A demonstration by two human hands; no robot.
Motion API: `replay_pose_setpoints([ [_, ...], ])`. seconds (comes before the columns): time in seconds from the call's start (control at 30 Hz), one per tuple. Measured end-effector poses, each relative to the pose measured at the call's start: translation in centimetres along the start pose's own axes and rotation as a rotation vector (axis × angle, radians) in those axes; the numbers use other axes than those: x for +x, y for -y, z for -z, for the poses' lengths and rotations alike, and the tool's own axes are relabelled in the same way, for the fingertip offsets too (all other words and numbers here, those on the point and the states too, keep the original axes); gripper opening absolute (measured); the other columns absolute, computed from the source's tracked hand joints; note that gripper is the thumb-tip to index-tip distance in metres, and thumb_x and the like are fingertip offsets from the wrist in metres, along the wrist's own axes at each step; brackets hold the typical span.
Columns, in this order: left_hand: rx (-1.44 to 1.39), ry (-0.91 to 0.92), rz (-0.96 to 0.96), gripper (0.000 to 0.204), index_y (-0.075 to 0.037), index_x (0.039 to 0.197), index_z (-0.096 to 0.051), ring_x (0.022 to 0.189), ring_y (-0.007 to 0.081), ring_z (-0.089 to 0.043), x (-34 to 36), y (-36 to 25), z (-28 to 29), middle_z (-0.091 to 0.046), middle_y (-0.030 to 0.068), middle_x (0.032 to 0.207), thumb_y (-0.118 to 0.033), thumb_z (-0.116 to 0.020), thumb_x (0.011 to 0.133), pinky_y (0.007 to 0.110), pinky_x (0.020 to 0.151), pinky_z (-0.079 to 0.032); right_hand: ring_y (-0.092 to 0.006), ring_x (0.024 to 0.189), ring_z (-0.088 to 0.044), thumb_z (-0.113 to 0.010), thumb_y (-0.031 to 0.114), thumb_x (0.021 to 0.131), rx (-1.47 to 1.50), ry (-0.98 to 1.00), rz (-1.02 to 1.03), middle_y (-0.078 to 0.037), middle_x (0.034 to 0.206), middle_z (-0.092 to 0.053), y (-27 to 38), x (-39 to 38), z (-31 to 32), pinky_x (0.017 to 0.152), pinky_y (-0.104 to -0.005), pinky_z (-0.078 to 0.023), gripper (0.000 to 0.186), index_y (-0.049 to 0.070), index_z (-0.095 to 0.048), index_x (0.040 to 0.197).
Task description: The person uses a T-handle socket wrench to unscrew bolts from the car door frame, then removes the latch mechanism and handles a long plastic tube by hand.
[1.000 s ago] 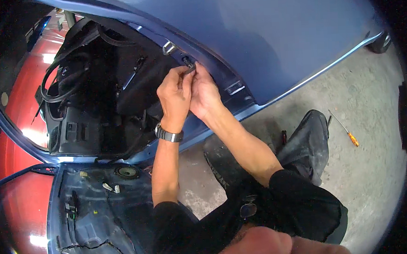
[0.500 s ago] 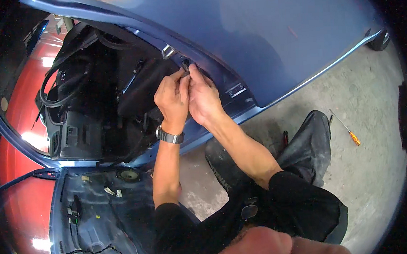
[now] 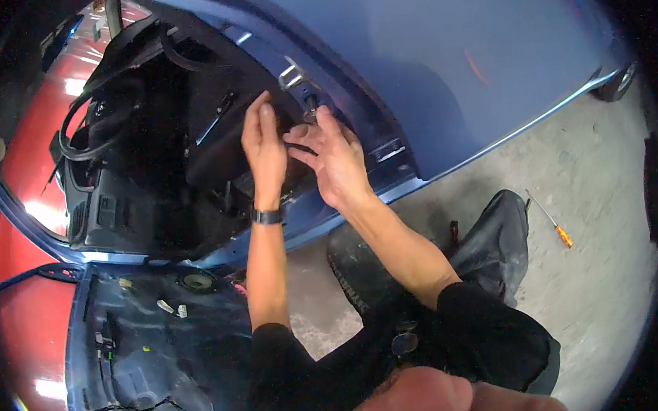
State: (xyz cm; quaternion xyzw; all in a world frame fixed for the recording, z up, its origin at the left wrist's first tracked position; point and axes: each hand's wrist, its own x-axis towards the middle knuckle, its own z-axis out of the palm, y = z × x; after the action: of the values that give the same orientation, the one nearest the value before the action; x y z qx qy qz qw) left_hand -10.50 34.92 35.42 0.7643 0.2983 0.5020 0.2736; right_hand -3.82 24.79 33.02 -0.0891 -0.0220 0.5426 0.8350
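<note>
At the blue car body's door opening, my right hand has its thumb and forefinger at a small dark fitting on the pillar. The fingertips seem to pinch its lower end, and the other fingers are spread. What exactly the fitting is, I cannot make out. Just above it, a metal door striker loop stands out from the pillar. My left hand is to the left of the right one, over the dark cabin, its fingers stretched out and holding nothing. A dark watch is on that wrist.
The open door lies to the lower left, its inner trim off and wiring showing. Inside the cabin are a steering wheel and dark dashboard. An orange-handled screwdriver lies on the concrete floor at right.
My left hand has come away from the fitting, moving left with its fingers extended. My right hand stays at the fitting, with its lower fingers now spread. The view has shifted slightly.
</note>
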Motion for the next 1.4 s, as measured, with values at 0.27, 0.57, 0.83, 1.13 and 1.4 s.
replay_pose_setpoints([
  [0.27, -0.326, 0.283, 0.357, 0.053, -0.002, 0.090, -0.059, 0.073, 0.0108, -0.047, 1.6, 2.4, -1.5, -0.051, 0.0006, 0.080, -0.050, -0.039, 0.104, 0.028, 0.066, -0.040, -0.0220, 0.080, -0.066, -0.062, 0.026, 0.097, -0.904, -0.054, 0.578, -0.016, 0.095, -0.063, -1.0, 0.0, 0.7, 0.067, -0.0317, -0.053, 0.055, -0.010, -0.040, 0.132],
  [0.57, -0.686, 0.246, 0.450, 0.075, 0.008, 0.130, -0.054, 0.125, 0.0215, -0.048, 2.3, 3.9, -4.7, -0.053, 0.0168, 0.136, -0.059, -0.035, 0.102, 0.034, 0.106, -0.035, -0.0309, 0.066, -0.066, -0.071, 0.015, 0.089, -1.671, -0.155, 1.183, -0.024, 0.087, -0.064, 0.4, 2.0, 0.5, 0.059, -0.0373, -0.051, 0.041, -0.006, -0.051, 0.118],
  [0.83, -0.706, 0.285, 0.102, 0.041, 0.005, 0.126, -0.061, 0.097, 0.0106, -0.060, -0.7, 5.7, -4.1, -0.068, 0.0067, 0.109, -0.024, -0.063, 0.097, 0.025, 0.086, -0.047, -0.0447, 0.072, -0.064, -0.069, 0.013, 0.089, -1.806, -0.250, 1.198, -0.025, 0.076, -0.064, 1.0, 2.1, -1.4, 0.064, -0.0470, -0.050, 0.023, -0.003, -0.055, 0.096],
  [1.13, -0.727, 0.201, 0.042, 0.039, 0.005, 0.121, -0.064, 0.085, 0.0100, -0.059, -0.6, 6.0, -5.1, -0.065, 0.0066, 0.100, -0.024, -0.066, 0.095, 0.024, 0.075, -0.048, -0.0311, 0.062, -0.066, -0.069, 0.011, 0.087, -1.599, -0.413, 1.251, -0.018, 0.070, -0.064, -0.4, 3.5, -0.3, 0.060, -0.0390, -0.050, 0.019, -0.002, -0.056, 0.090],
  [1.4, -0.741, 0.188, 0.024, 0.039, 0.006, 0.122, -0.063, 0.084, 0.0083, -0.058, -0.7, 5.6, -4.6, -0.066, 0.0060, 0.098, -0.022, -0.066, 0.095, 0.025, 0.073, -0.048, -0.0421, 0.064, -0.063, -0.070, 0.014, 0.087, -1.864, -0.324, 1.160, -0.025, 0.072, -0.062, 0.4, 2.2, -1.1, 0.061, -0.0443, -0.049, 0.022, -0.003, -0.056, 0.091],
])
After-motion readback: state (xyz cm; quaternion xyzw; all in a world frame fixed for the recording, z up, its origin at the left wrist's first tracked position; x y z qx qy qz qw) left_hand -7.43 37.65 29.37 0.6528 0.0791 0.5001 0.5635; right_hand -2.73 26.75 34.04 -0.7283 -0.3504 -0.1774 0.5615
